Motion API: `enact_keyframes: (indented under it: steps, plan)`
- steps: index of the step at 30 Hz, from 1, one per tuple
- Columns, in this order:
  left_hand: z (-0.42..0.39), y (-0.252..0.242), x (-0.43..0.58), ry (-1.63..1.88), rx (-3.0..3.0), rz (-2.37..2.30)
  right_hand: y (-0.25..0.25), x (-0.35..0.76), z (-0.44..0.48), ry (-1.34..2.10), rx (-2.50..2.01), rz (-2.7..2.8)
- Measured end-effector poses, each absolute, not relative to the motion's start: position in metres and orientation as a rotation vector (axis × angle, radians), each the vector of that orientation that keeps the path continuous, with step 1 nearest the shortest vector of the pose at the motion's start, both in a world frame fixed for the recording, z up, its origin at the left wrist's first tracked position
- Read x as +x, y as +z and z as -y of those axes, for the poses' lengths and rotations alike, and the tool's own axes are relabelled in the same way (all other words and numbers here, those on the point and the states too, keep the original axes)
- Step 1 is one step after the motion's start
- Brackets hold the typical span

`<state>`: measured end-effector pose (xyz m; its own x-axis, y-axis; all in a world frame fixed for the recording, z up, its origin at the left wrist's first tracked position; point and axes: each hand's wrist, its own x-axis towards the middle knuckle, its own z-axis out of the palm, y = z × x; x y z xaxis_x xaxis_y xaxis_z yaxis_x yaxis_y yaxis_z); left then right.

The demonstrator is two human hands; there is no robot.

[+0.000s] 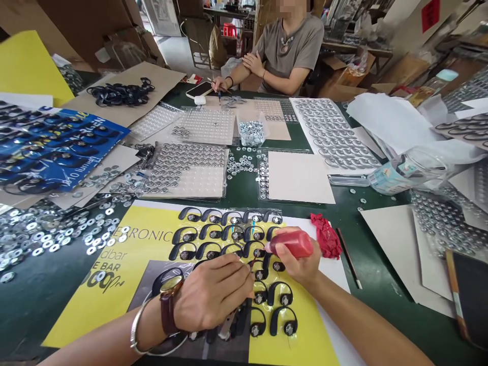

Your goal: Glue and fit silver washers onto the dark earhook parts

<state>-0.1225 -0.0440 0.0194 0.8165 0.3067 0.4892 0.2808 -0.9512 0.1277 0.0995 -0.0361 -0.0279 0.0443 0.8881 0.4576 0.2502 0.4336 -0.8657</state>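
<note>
My right hand (301,262) is closed round a small red squeeze bottle (293,244), which is tilted with its pale tip pointing left over the rows of black ear hooks. These black ear hooks (284,300), each with a round silvery piece at its end, lie in rows on a yellow printed sheet (125,264). Over the middle of the rows is my left hand (213,290), its fingers bent and pressed together close to the bottle's tip. Whatever sits between those fingertips is hidden. Several hooks are covered by the left hand.
Loose metal washers (49,229) spread across the left of the green table. A crumpled red cloth (326,236) and a thin brown stick (348,258) lie at right. Beyond are filled trays (206,155), a tub of small parts (251,133) and a seated person (290,56).
</note>
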Motion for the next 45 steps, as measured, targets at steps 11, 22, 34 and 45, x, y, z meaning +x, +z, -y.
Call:
enact_keyframes:
  steps: [11,22,34,45]
  plan:
    - [0.0455,0.0159,-0.1161,0.817,2.934,-0.538,-0.0223,0.0992,0.0312,0.485,-0.971,1.728]
    - [0.0474,0.0176,-0.1144,0.832,2.881,-0.547,-0.0199,0.0971,0.0300,0.250,-0.919,1.775]
    - [0.0468,0.0151,-0.1139,0.815,2.804,-0.588,-0.0200,0.0992,0.0337,0.154,-0.927,1.783]
    - [0.0464,0.0170,-0.1142,0.800,2.790,-0.595,-0.0174,0.0987,0.0337,0.201,-0.919,1.753]
